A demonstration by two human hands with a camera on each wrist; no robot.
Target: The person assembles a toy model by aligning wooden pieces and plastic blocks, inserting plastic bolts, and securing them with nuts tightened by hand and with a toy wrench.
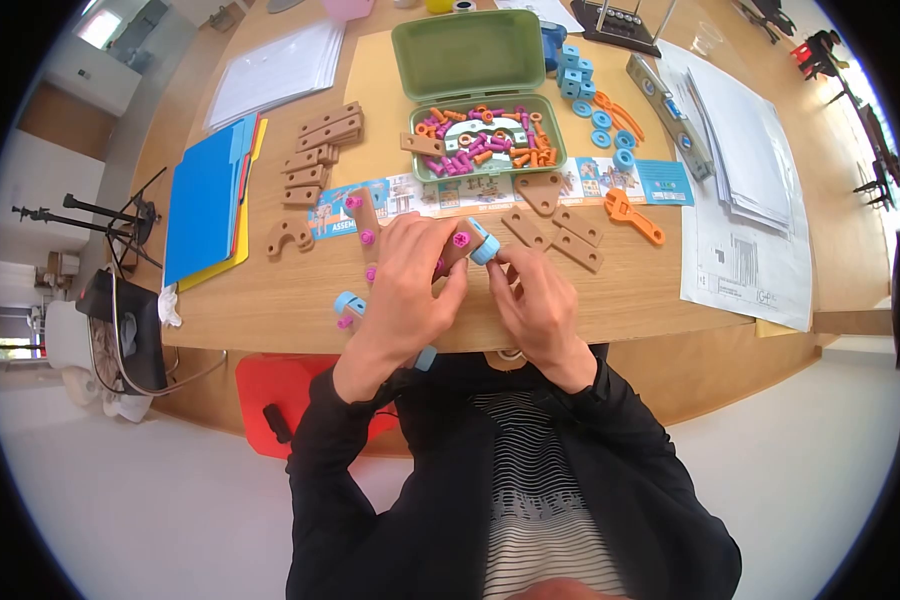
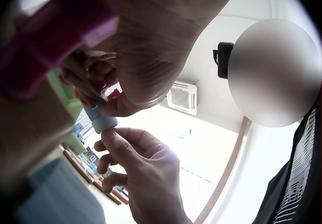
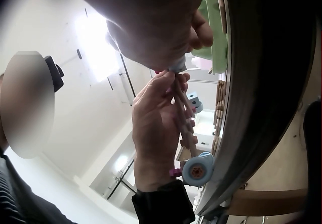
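Observation:
My left hand (image 1: 410,285) grips an assembly of wooden strips (image 1: 365,215) joined with magenta bolts (image 1: 461,240). At the near right end of it, the fingertips of my right hand (image 1: 540,300) pinch a light blue toy connector (image 1: 485,246). The left thumb and fingers lie right beside that connector, and they hide part of the strips. Another light blue piece (image 3: 197,169) with an orange-brown centre sits at the assembly's other end, past the left wrist. The left wrist view shows a magenta bolt (image 2: 60,33) large and close to the camera.
A green box (image 1: 470,58) behind the hands holds orange and magenta bolts. Wooden plates (image 1: 575,240), an orange wrench (image 1: 633,217) and blue wheels (image 1: 600,120) lie to the right. Wooden strips (image 1: 305,180) and blue folders (image 1: 205,200) are left. Papers (image 1: 745,250) cover the right edge.

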